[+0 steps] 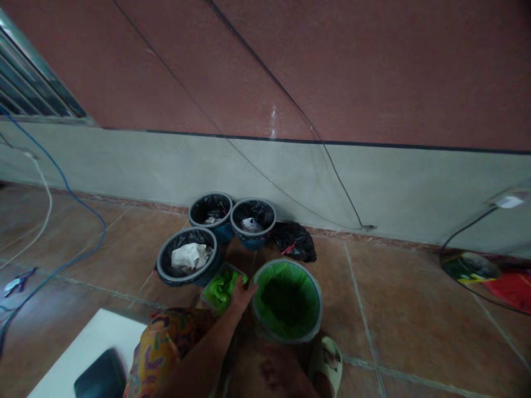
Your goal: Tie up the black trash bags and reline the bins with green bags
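Note:
My left hand (241, 297) is at the left rim of a round trash bin (318, 293), its fingers closed on the edge. A green plastic liner (305, 282) covers the bin's inside, and the bottom is dark. Just left of that hand, a small clear container (206, 298) holds crumpled green plastic bags (219, 290). My right hand (282, 367) is low in front of the bin, in shadow and blurred; its fingers cannot be made out clearly.
Three bins with black liners, a front one (161, 260), a back left one (211, 194) and a back right one (271, 218), hold waste. A tied black bag (296, 243) lies by the wall. Cables (66, 182), a white board (91, 337) and a slippered foot (332, 365) are nearby.

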Motion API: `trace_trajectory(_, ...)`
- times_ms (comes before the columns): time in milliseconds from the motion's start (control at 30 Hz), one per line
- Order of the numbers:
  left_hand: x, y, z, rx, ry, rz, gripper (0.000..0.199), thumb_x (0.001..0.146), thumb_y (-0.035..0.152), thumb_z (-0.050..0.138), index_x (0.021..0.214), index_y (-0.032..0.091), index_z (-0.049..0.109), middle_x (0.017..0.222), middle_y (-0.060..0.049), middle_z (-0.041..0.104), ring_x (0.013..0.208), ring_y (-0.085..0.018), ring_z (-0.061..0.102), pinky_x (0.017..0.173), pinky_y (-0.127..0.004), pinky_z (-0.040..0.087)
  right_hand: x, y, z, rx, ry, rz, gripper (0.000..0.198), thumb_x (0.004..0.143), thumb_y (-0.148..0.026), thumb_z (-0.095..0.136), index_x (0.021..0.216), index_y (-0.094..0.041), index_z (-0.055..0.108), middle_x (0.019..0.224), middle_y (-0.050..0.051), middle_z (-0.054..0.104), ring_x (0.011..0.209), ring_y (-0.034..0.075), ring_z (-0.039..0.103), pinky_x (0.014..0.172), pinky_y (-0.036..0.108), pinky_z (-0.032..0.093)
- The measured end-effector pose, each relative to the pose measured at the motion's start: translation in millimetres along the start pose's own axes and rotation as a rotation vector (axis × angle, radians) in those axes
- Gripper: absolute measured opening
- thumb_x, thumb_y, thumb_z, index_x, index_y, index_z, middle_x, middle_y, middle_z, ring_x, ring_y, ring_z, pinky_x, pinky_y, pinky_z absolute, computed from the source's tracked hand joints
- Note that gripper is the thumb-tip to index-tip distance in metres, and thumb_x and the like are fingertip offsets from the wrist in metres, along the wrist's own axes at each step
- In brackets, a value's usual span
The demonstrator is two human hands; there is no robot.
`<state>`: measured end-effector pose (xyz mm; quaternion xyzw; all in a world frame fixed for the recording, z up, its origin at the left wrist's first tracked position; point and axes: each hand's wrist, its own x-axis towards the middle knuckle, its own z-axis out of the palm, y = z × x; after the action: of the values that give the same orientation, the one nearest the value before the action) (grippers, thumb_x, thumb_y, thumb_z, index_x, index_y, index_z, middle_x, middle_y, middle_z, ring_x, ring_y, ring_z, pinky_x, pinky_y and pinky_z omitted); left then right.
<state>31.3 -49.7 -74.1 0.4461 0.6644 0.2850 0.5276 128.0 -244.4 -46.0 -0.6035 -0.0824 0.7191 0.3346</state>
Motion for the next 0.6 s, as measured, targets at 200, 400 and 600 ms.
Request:
trace_trajectory(200,-29.3,-8.8,8.1,0.340,-0.041,0.112,0.060,0.082,0.024,0.066,0.139,0.016,0.047,0.144,-0.014,0.057,0.137,-0.025,0.051,0.115,-0.035,0.039,10.2,-102.3,-56.1,-0.693,0.747,-0.426,0.046,0.092,-0.039,0.037,0.121,-0.014,0.063,0.108,0.015,0.074,0.100,0.027,0.070,0.088,0.036,0.050)
trace_trajectory(400,-26.5,8.5,15.5,0.717,-0.136,0.002,0.045,0.091,0.014,0.048,0.137,0.011,0.046,0.120,-0.017,0.071,0.117,-0.024,0.066,0.099,-0.031,0.048,49.5,-127.8,-81.1,-1.179,0.752,-0.427,0.045,0.094,-0.019,0.039,0.134,-0.007,0.055,0.128,0.019,0.066,0.117,0.025,0.065,0.100,0.031,0.046)
trace_trajectory(600,-21.7,17.7,27.5,0.870,-0.121,-0.059,0.037,0.091,0.014,0.049,0.127,0.009,0.051,0.113,-0.020,0.073,0.107,-0.026,0.070,0.088,-0.030,0.050,77.8,-121.0,-86.8,-1.218,0.751,-0.284,0.059,0.092,-0.016,0.044,0.144,0.008,0.036,0.134,0.029,0.058,0.120,0.029,0.063,0.099,0.033,0.046)
